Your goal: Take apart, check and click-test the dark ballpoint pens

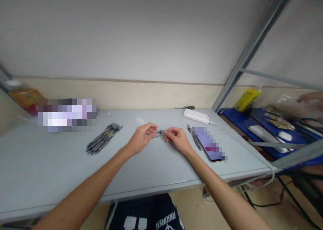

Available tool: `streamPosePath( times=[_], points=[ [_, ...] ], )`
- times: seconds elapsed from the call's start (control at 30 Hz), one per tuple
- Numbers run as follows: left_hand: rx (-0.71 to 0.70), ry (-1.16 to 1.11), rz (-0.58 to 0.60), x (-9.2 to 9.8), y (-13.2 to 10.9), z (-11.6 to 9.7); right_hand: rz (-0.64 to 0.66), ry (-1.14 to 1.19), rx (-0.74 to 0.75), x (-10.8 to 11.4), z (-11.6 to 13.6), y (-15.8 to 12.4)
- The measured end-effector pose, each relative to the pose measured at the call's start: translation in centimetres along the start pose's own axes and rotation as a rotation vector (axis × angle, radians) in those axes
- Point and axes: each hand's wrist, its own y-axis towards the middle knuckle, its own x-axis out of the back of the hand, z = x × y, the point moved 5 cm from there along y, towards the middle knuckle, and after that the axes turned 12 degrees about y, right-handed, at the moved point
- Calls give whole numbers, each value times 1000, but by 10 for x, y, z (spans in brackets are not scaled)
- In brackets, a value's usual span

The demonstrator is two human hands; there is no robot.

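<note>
Near the middle of the table, my left hand (pixel 141 137) and my right hand (pixel 177 139) face each other, fingertips pinched. Between them is a slim grey-and-black pen (pixel 159 132), with a hand closed on each end. Fingers cover part of it, so I cannot tell whether it is in one piece. To the left lies a bundle of similar pens (pixel 104 138), held by a brownish band. Right of my right hand, another dark pen (pixel 193 137) lies beside a phone (pixel 209 145) with a blurred-out screen.
A white power strip (pixel 196 116) with a cable and a screwdriver (pixel 189 107) lie at the back right. An orange-filled bottle (pixel 26 94) stands far left, by a pixelated object. Metal frame bars (pixel 230 78) rise on the right; beyond them another person's hand (pixel 311 97) shows above a blue surface.
</note>
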Motion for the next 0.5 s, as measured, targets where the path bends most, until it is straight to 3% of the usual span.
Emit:
streamPosePath(
  times=[0.17,0.3,0.4,0.5],
  points=[
    [-27,234,90,3,0,14,-201,39,23,15,2,0],
    [-26,389,56,10,2,22,-209,-11,7,19,-2,0],
    [-93,447,12,16,2,19,-139,-246,101,12,4,-3],
    [-165,470,-2,16,2,13,-65,-701,335,-3,20,-12]
  ],
)
